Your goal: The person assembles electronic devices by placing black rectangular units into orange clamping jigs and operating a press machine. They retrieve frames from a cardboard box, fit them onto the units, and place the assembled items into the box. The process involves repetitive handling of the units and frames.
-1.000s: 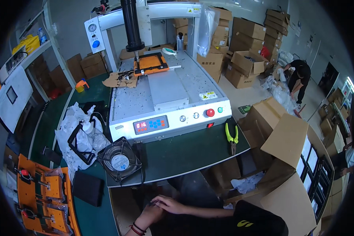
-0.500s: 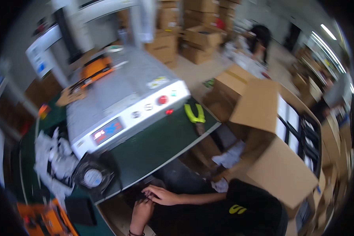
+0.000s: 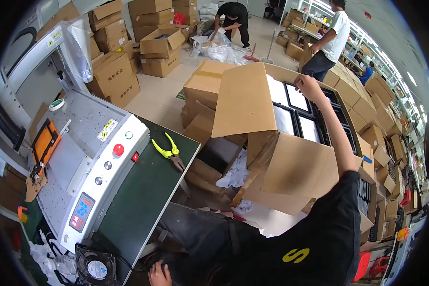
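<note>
The large open brown cardboard box is the landmark. Its raised left flap walls off any approach from that side. From above, its mouth is open, packed with flat black-framed trays; the right hand rests at the far rim. Left of the box, a narrow gap holds smaller cartons and crumpled white wrapping. Beyond, the dark green worktop lies bare but for yellow-handled pliers.

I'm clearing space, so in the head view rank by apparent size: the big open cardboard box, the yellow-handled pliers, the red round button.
1. Big open cardboard box
2. Yellow-handled pliers
3. Red round button
</note>
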Demonstrator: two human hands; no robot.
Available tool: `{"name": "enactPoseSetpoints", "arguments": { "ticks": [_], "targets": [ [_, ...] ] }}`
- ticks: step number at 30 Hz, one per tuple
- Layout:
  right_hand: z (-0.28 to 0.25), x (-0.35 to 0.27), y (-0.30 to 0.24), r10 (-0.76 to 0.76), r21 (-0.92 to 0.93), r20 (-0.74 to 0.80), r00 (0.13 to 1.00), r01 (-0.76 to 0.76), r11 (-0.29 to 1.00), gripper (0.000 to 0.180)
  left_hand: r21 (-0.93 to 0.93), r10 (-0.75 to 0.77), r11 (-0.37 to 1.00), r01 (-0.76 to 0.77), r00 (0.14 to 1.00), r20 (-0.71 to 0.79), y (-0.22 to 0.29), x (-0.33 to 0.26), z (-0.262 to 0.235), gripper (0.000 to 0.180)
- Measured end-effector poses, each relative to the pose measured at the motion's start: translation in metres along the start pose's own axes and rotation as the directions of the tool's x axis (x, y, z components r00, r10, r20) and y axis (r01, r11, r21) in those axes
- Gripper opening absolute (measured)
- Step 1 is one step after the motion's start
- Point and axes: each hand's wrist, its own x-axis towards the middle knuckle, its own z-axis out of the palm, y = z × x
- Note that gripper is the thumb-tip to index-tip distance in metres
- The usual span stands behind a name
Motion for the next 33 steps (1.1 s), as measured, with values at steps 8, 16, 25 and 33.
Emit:
{"name": "enactPoseSetpoints", "arguments": {
  "ticks": [8, 16, 25, 33],
  "targets": [
    [0.116, 0.064, 0.128, 0.351, -0.333, 0.176, 0.92, -0.28, 0.901, 0.049, -0.081, 0.056, 0.995, -0.061, 0.997, -0.06, 0.031, 0.009, -0.024, 0.028],
    [-0.018, 0.007, 0.021, 0.067, -0.225, -0.286, 0.956, -0.135, 0.965, 0.029, -0.48, 0.192, 0.864, -0.155, 0.981, 0.029, 0.057, 0.024, -0.038, 0.03],
    [0.021, -0.214, -0.266, -0.62, 0.871, 0.408, 0.67, -0.084, 0.483, 0.009, -0.974, 0.018, 0.012, -0.227, 0.974, -0.226, 0.126, 0.072, -0.036, 0.056],
    [0.082, -0.254, -0.332, -0.989, 0.989, 0.144, -0.028, -0.015, 0.144, 0.041, -0.897, -0.483, 0.189, -0.399, 0.758, -0.439, 0.071, -0.021, -0.038, 0.014]
  ]
}}
